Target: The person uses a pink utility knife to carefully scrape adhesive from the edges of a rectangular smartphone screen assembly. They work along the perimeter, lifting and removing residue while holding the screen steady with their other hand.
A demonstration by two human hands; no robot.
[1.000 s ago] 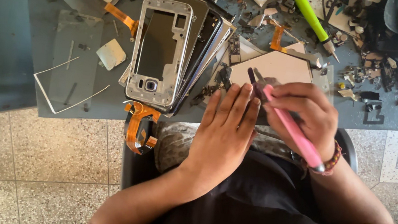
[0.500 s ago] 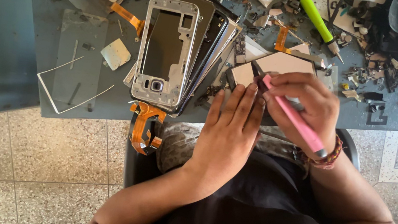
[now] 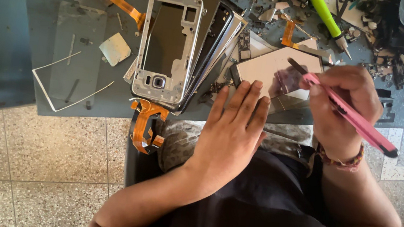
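My right hand (image 3: 342,107) grips a pink utility knife (image 3: 350,112), its dark blade tip touching a small purplish piece (image 3: 288,80) on a white flat panel (image 3: 269,65). My left hand (image 3: 231,130) lies flat, fingers together and stretched out, with the fingertips pressing the near edge of that panel. Left of the panel a silver phone frame (image 3: 166,47) rests on top of a stack of dark phone parts (image 3: 215,43). An orange flex cable (image 3: 145,124) hangs off the table's near edge below the frame.
A green-yellow screwdriver (image 3: 329,19) lies at the back right amid several small scraps and screws (image 3: 398,60). A thin white bezel strip (image 3: 70,82) and a small metal shield (image 3: 115,49) lie left on the grey table (image 3: 28,20). Speckled tile floor (image 3: 27,159) lies below.
The view has shifted slightly. My right hand has tilted the pink knife and brought its tip onto the small purplish piece on the white panel. My left hand stays flat in place.
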